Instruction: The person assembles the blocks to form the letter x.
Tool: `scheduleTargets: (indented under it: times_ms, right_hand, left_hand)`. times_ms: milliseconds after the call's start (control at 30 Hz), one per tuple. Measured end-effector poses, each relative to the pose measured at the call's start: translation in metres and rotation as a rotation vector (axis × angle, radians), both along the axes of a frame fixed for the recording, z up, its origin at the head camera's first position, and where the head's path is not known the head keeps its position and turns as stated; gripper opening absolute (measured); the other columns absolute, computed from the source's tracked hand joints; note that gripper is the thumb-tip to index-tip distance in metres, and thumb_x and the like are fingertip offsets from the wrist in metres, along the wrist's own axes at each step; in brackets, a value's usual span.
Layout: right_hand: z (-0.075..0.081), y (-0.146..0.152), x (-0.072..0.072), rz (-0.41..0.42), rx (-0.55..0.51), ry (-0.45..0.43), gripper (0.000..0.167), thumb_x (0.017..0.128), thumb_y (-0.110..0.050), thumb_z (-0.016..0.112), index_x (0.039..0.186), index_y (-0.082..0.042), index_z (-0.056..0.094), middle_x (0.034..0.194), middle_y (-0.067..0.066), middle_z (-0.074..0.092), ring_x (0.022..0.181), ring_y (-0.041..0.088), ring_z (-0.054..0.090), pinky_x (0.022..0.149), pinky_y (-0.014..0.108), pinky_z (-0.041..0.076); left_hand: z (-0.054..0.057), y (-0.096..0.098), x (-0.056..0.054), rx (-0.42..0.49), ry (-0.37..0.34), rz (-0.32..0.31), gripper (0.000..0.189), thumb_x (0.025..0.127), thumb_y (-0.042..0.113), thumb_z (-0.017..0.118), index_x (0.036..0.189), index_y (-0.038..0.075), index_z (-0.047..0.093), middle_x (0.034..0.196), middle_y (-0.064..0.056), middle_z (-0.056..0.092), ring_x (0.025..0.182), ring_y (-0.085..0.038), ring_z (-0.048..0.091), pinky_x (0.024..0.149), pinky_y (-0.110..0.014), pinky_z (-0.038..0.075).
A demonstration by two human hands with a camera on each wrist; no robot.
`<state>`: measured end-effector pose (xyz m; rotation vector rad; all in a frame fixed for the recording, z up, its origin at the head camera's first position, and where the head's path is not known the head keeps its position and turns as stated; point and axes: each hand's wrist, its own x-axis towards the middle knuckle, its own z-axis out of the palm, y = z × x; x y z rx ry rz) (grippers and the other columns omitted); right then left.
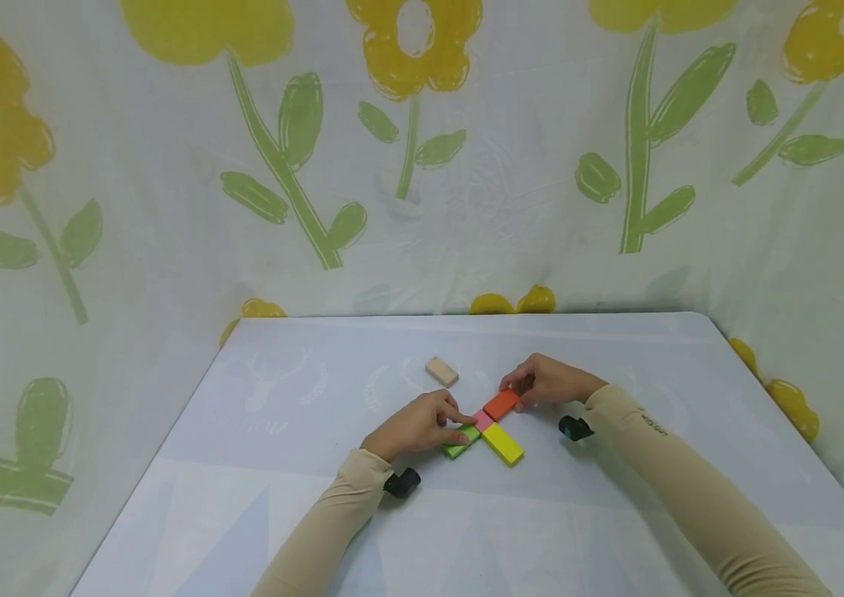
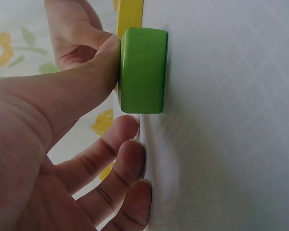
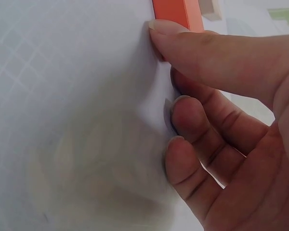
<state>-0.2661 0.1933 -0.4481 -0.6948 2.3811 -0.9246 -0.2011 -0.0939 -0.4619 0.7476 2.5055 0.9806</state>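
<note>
Four coloured blocks lie together near the middle of the pale surface [image 1: 303, 497], meeting corner to corner in a small pinwheel. The left hand [image 1: 416, 427] rests beside the green block [image 1: 461, 444], which lies flat at the near-left of the cluster. In the left wrist view the thumb [image 2: 82, 77] presses against the side of that green block [image 2: 142, 70], while the other fingers [image 2: 120, 159] are loosely curled, their tips touching the cloth just beside it. The index finger reaches toward the pink block [image 1: 483, 419] at the centre (whether it truly touches is hard to tell from the head view).

The right hand [image 1: 550, 381] is at the far end of the orange block [image 1: 501, 405], which runs up and to the right from the pink one. In the right wrist view one finger [image 3: 202, 45] presses against the end of the orange block [image 3: 176, 12], and the remaining fingers are curled with their tips on the surface just below; the far side of the grip is hidden.

The yellow block [image 1: 502, 444] lies flat at the near-right, touching the pink and green ones; neither hand is on it. A plain wooden block [image 1: 441, 371] sits by itself farther back, well apart from the cluster. Behind the surface hangs a cloth backdrop [image 1: 168, 207] printed with yellow flowers and green stems.
</note>
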Motion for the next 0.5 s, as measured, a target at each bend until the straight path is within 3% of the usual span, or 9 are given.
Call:
scheduleTargets:
  times_ms: [500]
  right_hand:
    - [0.0012,-0.0017,0.0021,0.001,-0.019,-0.024,0.033,0.087,-0.006,0.081,0.120,-0.010,0.077,0.093,0.000,0.072,0.086,0.018,0.057,0.074,0.025,0.051]
  left_hand:
    - [0.0007,-0.0002,-0.0013,0.005,-0.007,0.001,0.038,0.088,0.028,0.084,0.124,0.021,0.077,0.099,0.003,0.060,0.086,-0.011,0.051,0.067,-0.020,0.040]
